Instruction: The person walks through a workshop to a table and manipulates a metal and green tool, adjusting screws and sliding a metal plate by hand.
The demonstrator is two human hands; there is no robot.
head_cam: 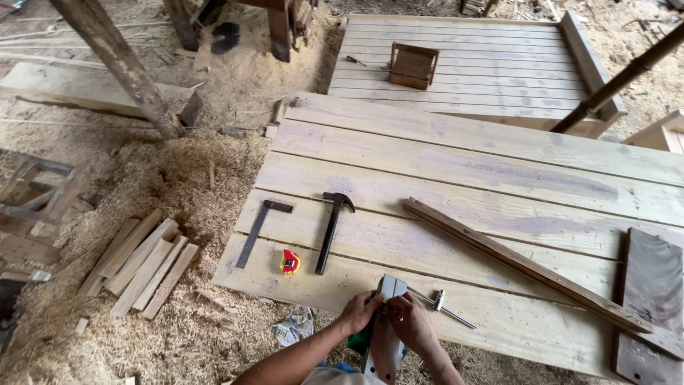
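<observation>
Both my hands meet on a grey and green power tool (385,335) at the near edge of a large panel of pale planks (463,164). My left hand (360,311) grips the tool's left side near its front. My right hand (410,322) is closed over its right side. A thin metal rod with a small cross-piece (443,305) lies on the panel just right of my right hand. Further left on the planks lie a claw hammer (332,228), a red and yellow tape measure (289,262) and a dark try square (258,229).
A long dark batten (520,265) lies diagonally across the panel, and a dark board (650,299) sits at its right end. A second panel (491,68) behind carries a small wooden box (412,65). Short wood offcuts (142,264) lie on the sawdust floor, left. Posts (117,60) stand behind.
</observation>
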